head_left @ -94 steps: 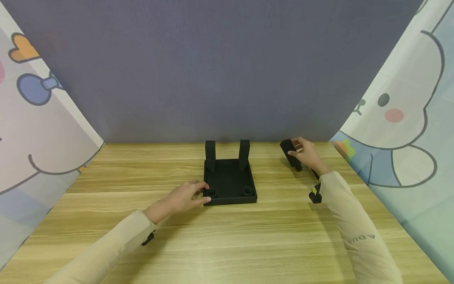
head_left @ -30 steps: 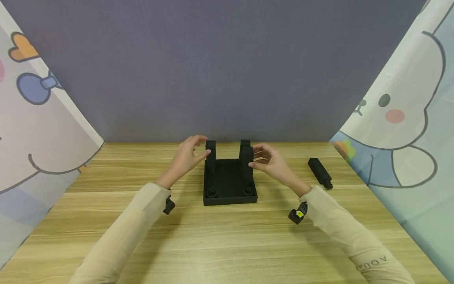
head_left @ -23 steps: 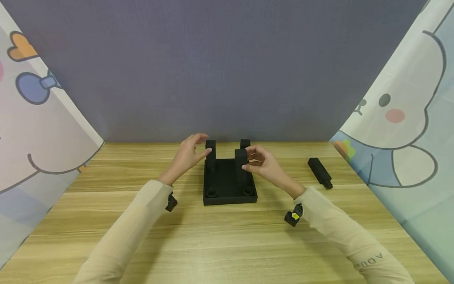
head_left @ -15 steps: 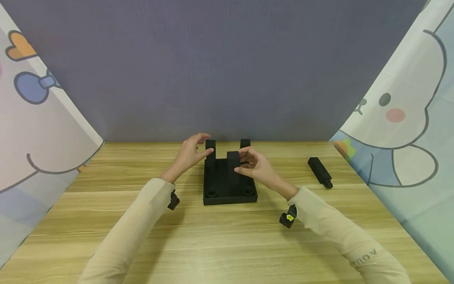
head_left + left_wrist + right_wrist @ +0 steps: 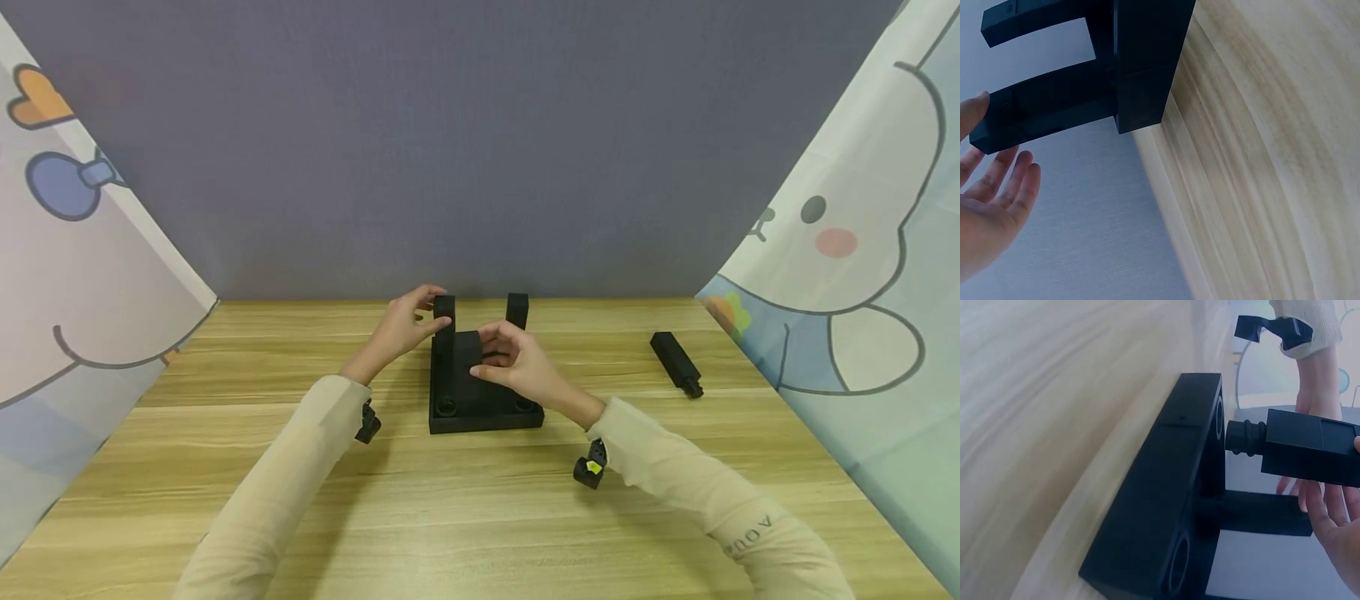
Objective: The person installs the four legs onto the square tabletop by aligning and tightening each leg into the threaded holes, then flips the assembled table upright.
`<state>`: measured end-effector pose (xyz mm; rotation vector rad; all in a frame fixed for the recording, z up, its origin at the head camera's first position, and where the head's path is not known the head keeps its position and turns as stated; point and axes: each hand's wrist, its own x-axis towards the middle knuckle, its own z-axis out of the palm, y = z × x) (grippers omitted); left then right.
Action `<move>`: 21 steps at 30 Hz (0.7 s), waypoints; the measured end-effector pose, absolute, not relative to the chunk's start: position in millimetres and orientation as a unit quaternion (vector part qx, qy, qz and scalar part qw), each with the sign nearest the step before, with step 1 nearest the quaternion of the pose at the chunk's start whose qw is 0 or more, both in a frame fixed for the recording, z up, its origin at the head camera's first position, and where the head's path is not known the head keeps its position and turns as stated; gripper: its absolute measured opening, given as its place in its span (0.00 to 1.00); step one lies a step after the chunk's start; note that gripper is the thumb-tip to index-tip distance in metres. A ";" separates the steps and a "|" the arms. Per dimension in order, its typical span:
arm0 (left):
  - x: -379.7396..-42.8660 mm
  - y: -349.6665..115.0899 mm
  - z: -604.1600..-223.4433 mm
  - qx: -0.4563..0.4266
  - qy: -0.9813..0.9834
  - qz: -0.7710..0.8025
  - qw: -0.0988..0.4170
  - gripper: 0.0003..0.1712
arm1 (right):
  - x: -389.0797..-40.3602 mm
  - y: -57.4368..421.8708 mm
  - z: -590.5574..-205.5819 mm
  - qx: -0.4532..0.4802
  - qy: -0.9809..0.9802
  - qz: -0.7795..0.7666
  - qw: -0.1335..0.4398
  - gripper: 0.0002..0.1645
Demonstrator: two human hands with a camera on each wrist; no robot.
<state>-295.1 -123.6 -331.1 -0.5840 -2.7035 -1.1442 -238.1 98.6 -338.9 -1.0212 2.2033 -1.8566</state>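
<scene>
A square black base with raised rims lies on the table, two black square legs standing upright at its back corners. My left hand has its thumb on the front of the back-left leg and its fingers behind the top. My right hand holds another black leg between thumb and fingers, above the base. Its ridged, threaded end points down toward a round socket in the front-left corner, apart from it in the right wrist view. The front-right round socket is partly visible.
A further black leg with a threaded end lies on the table at right. The back-right leg stands beyond my right hand. A grey panel rises behind the wooden table; cartoon-print sheets flank it.
My right hand has left one leg lying on the right and carried another leftward over the base, lowering it slightly. My left hand has moved from the front-left socket to the back-left leg.
</scene>
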 end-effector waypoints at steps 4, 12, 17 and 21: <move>-297.9 -124.8 -333.3 -0.195 -0.898 -0.386 0.073 0.25 | -236.7 92.9 -341.4 -0.341 0.713 -0.611 0.042 0.25; -303.6 -128.1 -336.2 -0.196 -0.885 -0.418 0.059 0.23 | -235.8 84.8 -344.7 -0.348 0.708 -0.613 0.040 0.24; -306.2 -130.4 -337.6 -0.198 -0.875 -0.439 0.050 0.22 | -236.0 81.8 -347.7 -0.351 0.712 -0.607 0.047 0.25; -307.6 -131.5 -338.2 -0.204 -0.872 -0.442 0.052 0.22 | -236.2 79.8 -349.4 -0.350 0.711 -0.607 0.049 0.25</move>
